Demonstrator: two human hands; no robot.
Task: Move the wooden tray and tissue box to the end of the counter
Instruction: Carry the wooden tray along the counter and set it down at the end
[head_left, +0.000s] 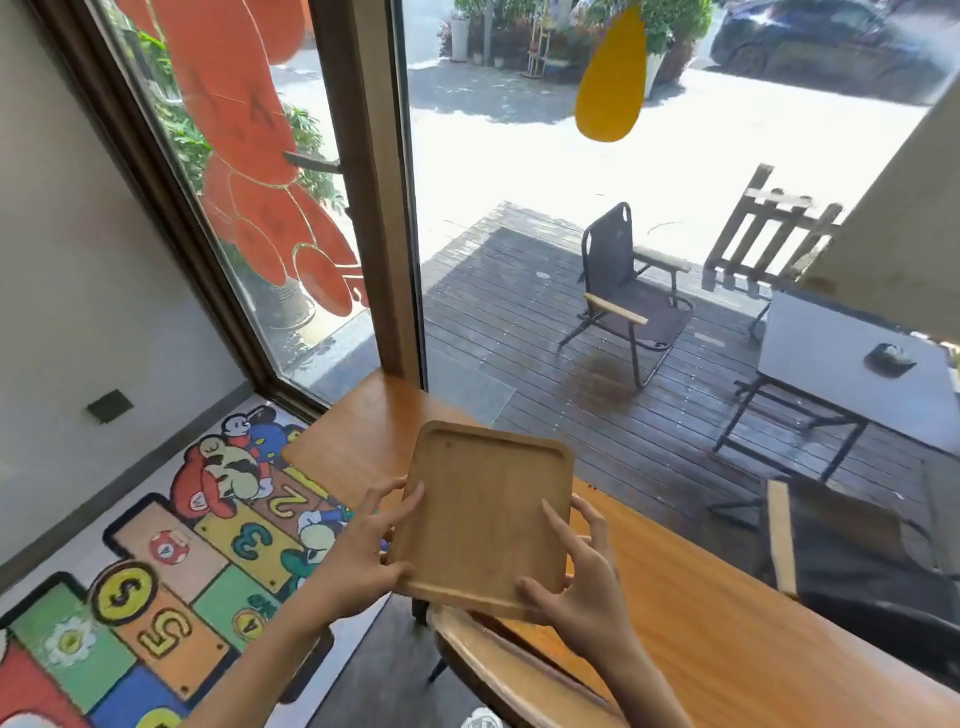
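A light wooden tray (485, 514) with a raised rim is held over the left end of the long orange-brown wooden counter (701, 623). My left hand (363, 551) grips its left edge, thumb on top. My right hand (576, 582) grips its near right corner, fingers spread along the edge. The tray is bare inside and tilts slightly towards me. No tissue box is in view.
The counter's end (363, 415) meets a brown window frame (374, 208) and glass. A wooden chair back (498, 670) stands below the tray. A colourful number rug (171, 571) covers the floor at left. Outside are a folding chair (628, 291) and a grey table (852, 364).
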